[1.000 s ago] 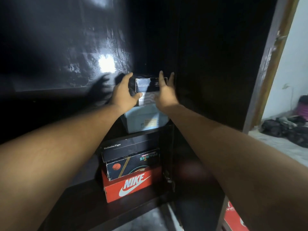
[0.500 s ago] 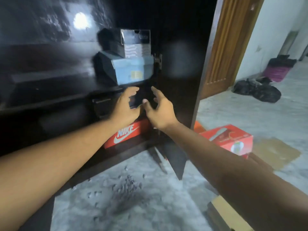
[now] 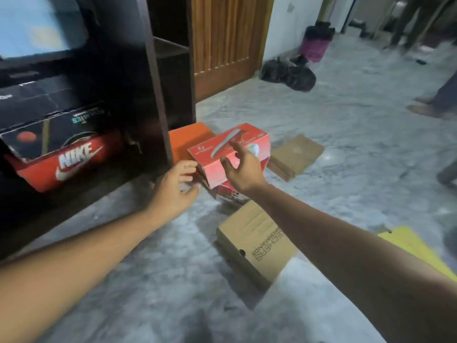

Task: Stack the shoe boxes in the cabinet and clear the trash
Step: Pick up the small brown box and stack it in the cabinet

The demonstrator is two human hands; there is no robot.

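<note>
A red shoe box [image 3: 220,151] lies on the floor on top of another red box [image 3: 231,194], just right of the dark cabinet [image 3: 158,100]. My left hand [image 3: 176,191] hovers at its near left corner with fingers spread. My right hand [image 3: 243,169] reaches over its front edge, fingers loose, holding nothing. Inside the cabinet a red Nike box [image 3: 66,162] carries a black box [image 3: 49,134], with a light blue box [image 3: 39,26] on the shelf above.
On the floor lie an orange box [image 3: 188,139], a brown Skechers box [image 3: 257,243], a flat brown box [image 3: 295,155] and a yellow lid [image 3: 415,246]. Black trash bags [image 3: 288,73] and a pink bin [image 3: 316,43] sit by the wooden door [image 3: 227,40]. A person's feet [image 3: 427,107] stand at right.
Both hands left the stacked boxes in the cabinet and dropped down and right to the red box on the floor. The view swung from the upper shelf to the floor.
</note>
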